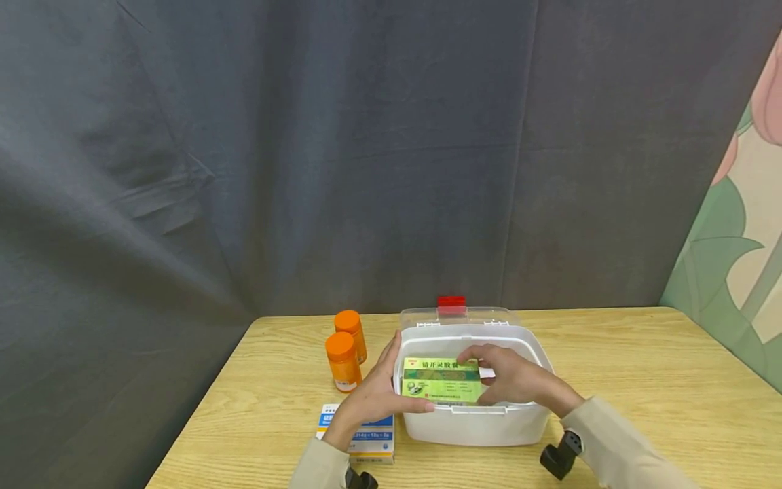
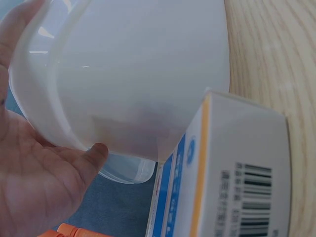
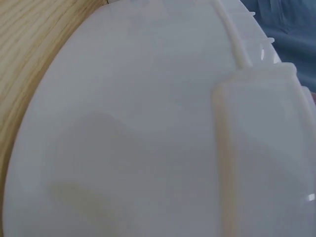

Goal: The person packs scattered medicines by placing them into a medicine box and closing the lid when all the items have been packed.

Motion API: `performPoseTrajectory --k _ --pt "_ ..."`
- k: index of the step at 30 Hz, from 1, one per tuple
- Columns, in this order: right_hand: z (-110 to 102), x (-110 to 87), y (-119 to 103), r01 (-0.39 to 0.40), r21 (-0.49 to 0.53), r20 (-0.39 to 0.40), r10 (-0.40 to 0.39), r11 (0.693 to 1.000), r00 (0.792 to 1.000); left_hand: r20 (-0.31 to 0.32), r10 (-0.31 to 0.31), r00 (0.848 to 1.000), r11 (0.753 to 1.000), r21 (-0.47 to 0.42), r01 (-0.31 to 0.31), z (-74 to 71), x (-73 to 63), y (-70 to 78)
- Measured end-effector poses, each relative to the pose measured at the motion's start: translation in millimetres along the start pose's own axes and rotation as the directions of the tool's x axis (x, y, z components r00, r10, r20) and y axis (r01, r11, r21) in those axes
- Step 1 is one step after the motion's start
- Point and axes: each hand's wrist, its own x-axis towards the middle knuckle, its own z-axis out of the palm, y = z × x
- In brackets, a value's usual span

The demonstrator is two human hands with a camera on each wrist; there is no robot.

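Note:
A white plastic storage box (image 1: 476,428) stands on the table, its clear lid with a red latch swung back behind it. My left hand (image 1: 374,394) holds its left front corner, with the thumb along the front rim and fingers against the left side. In the left wrist view, a fingertip (image 2: 100,149) touches the outer wall. A green medicine box (image 1: 441,382) lies in the left part of the storage box, printed face up. My right hand (image 1: 510,373) reaches inside and grips its right end between thumb and fingers. The storage box's wall hides this grip in the right wrist view.
A white and blue medicine box (image 1: 373,445) lies left of the storage box, partly under my left forearm in the head view. Two orange bottles (image 1: 345,367) stand behind it. A grey curtain (image 1: 391,156) hangs behind the wooden table (image 1: 641,380).

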Motion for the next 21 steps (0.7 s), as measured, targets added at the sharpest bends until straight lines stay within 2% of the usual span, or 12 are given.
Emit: performPoseTrajectory --k 5,10,13,16,19,21 --pt "-0.1 0.2 0.7 0.025 -0.024 0.002 -0.025 0.999 1.0 0.002 -0.001 1.0 1.0 -0.002 0.001 0.2 0.0 0.5" --pt "-2.8 -2.5 -0.5 -0.034 0.017 -0.04 0.034 0.999 0.999 0.006 -0.012 1.0 1.0 -0.002 0.012 0.9 -0.1 1.5" --pt "-6.7 -6.1 -2.6 -0.058 0.042 -0.1 0.062 0.997 0.993 0.008 -0.02 1.0 1.0 0.006 0.02 1.7 0.1 2.8" --pt "-10.7 -9.9 -4.8 -0.018 0.073 -0.179 0.031 0.997 0.983 0.001 -0.024 1.0 1.0 0.013 0.024 1.7 0.1 3.0" --pt "-14.5 -14.5 -7.0 0.032 0.127 -0.272 0.004 0.991 0.962 -0.008 -0.027 1.0 0.999 0.018 0.027 1.1 -0.2 2.6" --pt "-16.7 -18.7 -7.4 0.056 0.14 -0.347 -0.004 0.989 0.938 -0.014 -0.032 0.999 0.999 0.027 0.032 0.5 -0.4 2.3"
